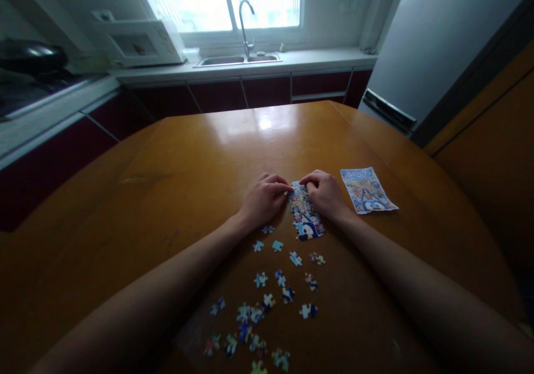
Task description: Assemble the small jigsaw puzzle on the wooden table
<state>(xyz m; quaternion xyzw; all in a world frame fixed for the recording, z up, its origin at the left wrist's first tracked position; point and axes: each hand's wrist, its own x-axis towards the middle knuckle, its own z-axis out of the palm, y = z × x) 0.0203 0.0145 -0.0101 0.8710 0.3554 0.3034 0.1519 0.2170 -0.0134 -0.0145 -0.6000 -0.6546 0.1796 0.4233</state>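
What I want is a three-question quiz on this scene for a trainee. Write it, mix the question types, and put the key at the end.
1. Multiple choice: What lies on the table to the right of the right hand?
A) a mug
B) a printed sheet
C) a pair of scissors

2. True or false: All the puzzle pieces are joined together.

3. Fill in "near" or "far": The left hand and right hand are at the ___ end of the joined puzzle, as the person sees it.

Key:
1. B, the printed sheet.
2. False: loose pieces lie scattered nearer the person than the joined puzzle.
3. Far.
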